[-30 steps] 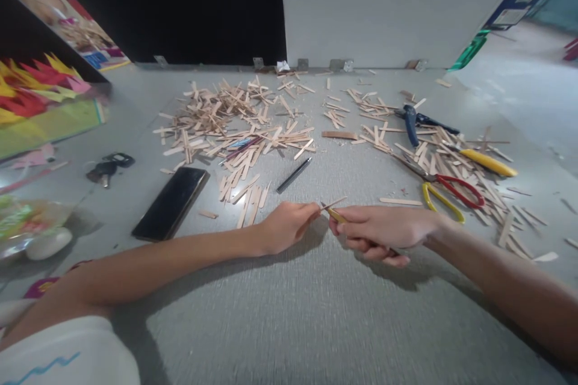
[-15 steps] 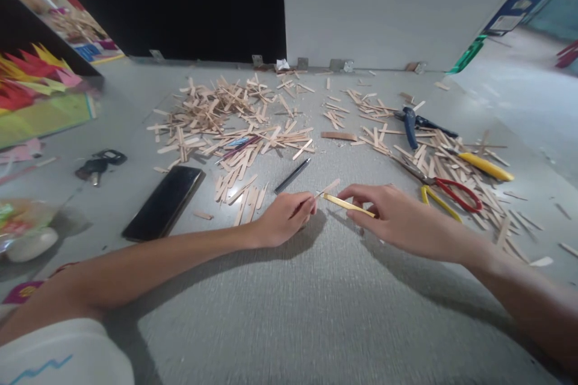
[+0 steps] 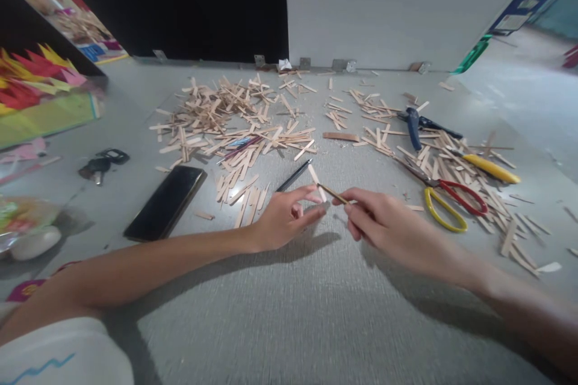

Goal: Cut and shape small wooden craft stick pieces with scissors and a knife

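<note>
My left hand [image 3: 286, 216] is at the middle of the grey table, its thumb and forefinger around the lower end of a small pale wooden stick [image 3: 313, 175]. A gap shows between thumb and forefinger. My right hand [image 3: 372, 213] is closed on a thin gold-yellow tool [image 3: 336, 194], seen edge-on; its exact kind does not show. The tool's tip meets the wooden stick near my left fingertips. A dark pen [image 3: 294, 174] lies just beyond my left hand. Red-and-yellow-handled pliers [image 3: 445, 192] lie to the right of my right hand.
Loose wooden sticks [image 3: 221, 102] spread across the back and right of the table. A phone [image 3: 166, 203] and keys [image 3: 97, 168] lie left. Blue-handled cutters [image 3: 413, 126] and a yellow-handled tool [image 3: 492, 168] rest at right. A black-and-white panel [image 3: 397, 6] stands behind.
My left thumb and forefinger have spread from a tight pinch, and the wooden stick has swung more upright. My right hand has turned the yellow tool edge-on and brought its tip to the stick.
</note>
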A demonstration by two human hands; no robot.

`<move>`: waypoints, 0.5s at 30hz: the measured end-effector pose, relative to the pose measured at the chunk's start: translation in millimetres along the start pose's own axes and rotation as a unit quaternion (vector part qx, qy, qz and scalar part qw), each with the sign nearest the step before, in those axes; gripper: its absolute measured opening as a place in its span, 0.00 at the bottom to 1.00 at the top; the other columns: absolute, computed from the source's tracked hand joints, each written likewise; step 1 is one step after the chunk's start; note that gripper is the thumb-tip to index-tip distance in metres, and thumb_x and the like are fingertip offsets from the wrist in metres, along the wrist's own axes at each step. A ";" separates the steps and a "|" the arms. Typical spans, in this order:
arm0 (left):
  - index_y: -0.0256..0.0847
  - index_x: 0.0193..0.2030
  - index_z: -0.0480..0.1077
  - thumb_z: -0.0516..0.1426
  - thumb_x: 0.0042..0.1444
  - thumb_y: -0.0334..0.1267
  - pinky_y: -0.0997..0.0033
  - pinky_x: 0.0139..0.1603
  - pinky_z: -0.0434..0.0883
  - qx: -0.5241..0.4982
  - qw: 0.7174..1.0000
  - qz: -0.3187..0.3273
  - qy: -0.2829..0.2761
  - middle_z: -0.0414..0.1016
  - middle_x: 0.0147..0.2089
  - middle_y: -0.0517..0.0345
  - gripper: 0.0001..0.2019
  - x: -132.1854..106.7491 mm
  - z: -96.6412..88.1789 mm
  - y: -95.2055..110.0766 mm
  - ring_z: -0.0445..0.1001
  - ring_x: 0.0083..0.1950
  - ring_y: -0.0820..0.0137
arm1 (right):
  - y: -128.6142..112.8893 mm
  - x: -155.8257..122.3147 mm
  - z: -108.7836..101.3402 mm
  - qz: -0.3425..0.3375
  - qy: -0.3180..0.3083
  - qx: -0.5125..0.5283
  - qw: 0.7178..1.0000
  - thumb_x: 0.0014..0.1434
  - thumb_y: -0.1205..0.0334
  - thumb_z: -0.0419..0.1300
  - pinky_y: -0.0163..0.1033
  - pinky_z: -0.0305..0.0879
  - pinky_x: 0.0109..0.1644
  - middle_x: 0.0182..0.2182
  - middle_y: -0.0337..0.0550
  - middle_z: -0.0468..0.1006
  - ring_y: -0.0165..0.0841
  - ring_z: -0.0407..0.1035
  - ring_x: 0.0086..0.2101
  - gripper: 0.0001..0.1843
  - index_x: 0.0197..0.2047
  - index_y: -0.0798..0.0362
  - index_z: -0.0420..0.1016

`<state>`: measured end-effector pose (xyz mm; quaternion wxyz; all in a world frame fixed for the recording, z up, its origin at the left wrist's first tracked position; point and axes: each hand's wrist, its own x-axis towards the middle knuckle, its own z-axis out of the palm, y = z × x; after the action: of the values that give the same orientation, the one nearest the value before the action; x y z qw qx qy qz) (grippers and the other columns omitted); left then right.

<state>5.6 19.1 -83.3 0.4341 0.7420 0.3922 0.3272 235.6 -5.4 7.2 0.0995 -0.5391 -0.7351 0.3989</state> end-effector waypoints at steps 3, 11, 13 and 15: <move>0.38 0.42 0.74 0.51 0.76 0.58 0.77 0.20 0.61 0.020 1.000 0.017 0.003 0.72 0.21 0.65 0.24 -1.1 2.2 2.3 0.67 0.18 0.75 | 1.7 -1.9 13.3 0.003 -0.020 0.051 0.998 0.78 0.58 0.48 0.37 0.57 0.27 0.24 0.35 0.74 0.31 0.66 0.22 0.17 0.36 0.48 0.68; 0.43 0.37 0.65 0.43 0.80 0.48 0.76 0.23 0.63 0.054 0.998 0.034 -0.007 0.72 0.24 0.65 0.21 -3.1 2.6 5.6 0.64 0.18 0.76 | -6.8 -1.3 15.6 0.065 -0.080 0.215 0.971 0.76 0.56 0.54 0.33 0.53 0.22 0.23 0.29 0.67 0.26 0.57 0.20 0.10 0.42 0.49 0.71; 0.43 0.37 0.64 0.41 0.81 0.47 0.75 0.24 0.63 0.061 0.998 0.034 -0.004 0.72 0.24 0.66 0.21 -3.4 3.1 4.5 0.64 0.19 0.76 | -11.3 -0.5 11.7 0.091 -0.100 0.283 0.950 0.75 0.55 0.57 0.31 0.51 0.19 0.24 0.28 0.65 0.25 0.54 0.19 0.08 0.45 0.50 0.72; 0.44 0.34 0.61 0.41 0.81 0.48 0.75 0.25 0.63 0.069 0.997 0.036 0.002 0.68 0.23 0.67 0.22 -3.5 3.5 3.2 0.63 0.19 0.76 | -12.8 0.0 8.9 0.110 -0.112 0.324 0.933 0.74 0.54 0.59 0.31 0.49 0.17 0.25 0.27 0.64 0.24 0.51 0.18 0.08 0.46 0.50 0.72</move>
<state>7.8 13.7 -82.4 0.3689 0.7833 0.3878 0.3161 221.3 -10.9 10.1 0.1412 -0.5064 -0.5086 0.6819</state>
